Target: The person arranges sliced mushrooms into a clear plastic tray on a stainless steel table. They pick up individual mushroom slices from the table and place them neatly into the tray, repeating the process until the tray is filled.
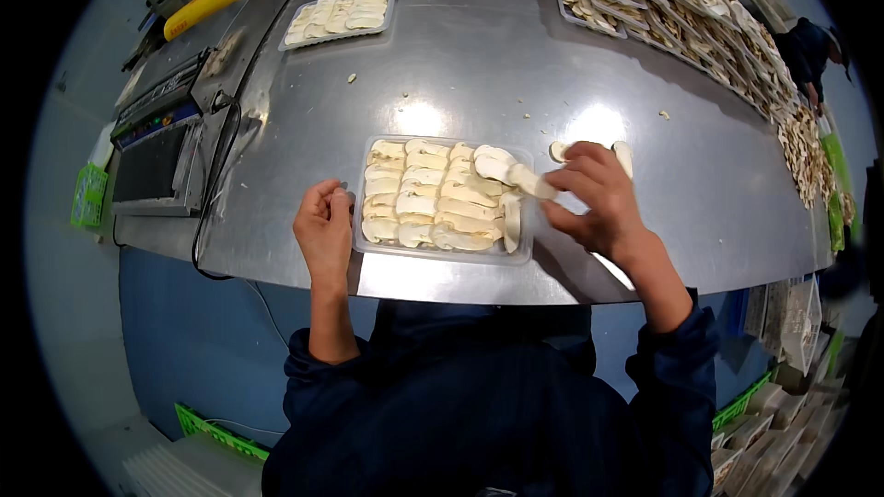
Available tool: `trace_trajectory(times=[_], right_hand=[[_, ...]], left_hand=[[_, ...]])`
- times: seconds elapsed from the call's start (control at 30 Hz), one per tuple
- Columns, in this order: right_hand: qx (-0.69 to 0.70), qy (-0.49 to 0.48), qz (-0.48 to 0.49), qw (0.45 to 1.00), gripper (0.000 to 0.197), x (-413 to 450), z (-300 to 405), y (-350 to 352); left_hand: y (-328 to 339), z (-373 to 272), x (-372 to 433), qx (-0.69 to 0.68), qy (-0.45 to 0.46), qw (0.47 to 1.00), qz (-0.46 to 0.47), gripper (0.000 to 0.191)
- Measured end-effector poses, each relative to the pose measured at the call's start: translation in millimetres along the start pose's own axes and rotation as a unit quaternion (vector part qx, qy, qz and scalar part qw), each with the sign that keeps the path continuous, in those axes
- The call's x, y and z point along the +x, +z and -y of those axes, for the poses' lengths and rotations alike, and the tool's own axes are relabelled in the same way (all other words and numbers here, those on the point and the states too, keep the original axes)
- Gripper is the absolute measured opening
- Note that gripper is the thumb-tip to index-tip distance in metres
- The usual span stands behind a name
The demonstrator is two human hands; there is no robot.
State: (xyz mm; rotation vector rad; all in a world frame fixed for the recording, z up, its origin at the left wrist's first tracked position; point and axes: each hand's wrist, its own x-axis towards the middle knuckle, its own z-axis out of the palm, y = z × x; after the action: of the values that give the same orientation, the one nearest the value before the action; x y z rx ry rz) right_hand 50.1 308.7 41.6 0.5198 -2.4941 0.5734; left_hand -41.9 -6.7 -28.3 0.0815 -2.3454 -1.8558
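A clear plastic tray [447,257] lies on the steel table before me, filled with overlapping pale mushroom slices [418,203] in columns. One slice stands lengthwise along its right side. My right hand [597,200] pinches the end of a slightly blurred mushroom slice [528,181] over the tray's upper right part. Just beyond that hand are a loose slice [623,157] and another pale piece [558,151], partly hidden by the fingers. Beside the tray's left rim, my left hand [324,221] has its fingers curled in, with nothing visible in them; whether it touches the rim is unclear.
A second tray of slices [338,16] sits farther back on the steel table [469,69]. Stacked trays of dried-looking slices [690,21] and a loose heap [804,152] line the right. At left stand a wrapping machine [155,159], its black cable [226,221] and a yellow roll [217,0].
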Motion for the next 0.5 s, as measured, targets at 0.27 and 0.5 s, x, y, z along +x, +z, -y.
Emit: trace_trajectory(times=[0.27,0.5], right_hand=[[-0.026,-0.021,0.058,0.998,0.024,12.2,-2.8,34.0],[-0.044,0.195,-0.066,0.978,0.018,-14.2,-40.9,-17.8]], left_hand=[[1.2,-3.4,-1.3,-0.019,-0.018,1.0,0.004,0.018],[-3.4,-2.9,-7.6,-0.019,-0.021,1.0,0.011,0.021]])
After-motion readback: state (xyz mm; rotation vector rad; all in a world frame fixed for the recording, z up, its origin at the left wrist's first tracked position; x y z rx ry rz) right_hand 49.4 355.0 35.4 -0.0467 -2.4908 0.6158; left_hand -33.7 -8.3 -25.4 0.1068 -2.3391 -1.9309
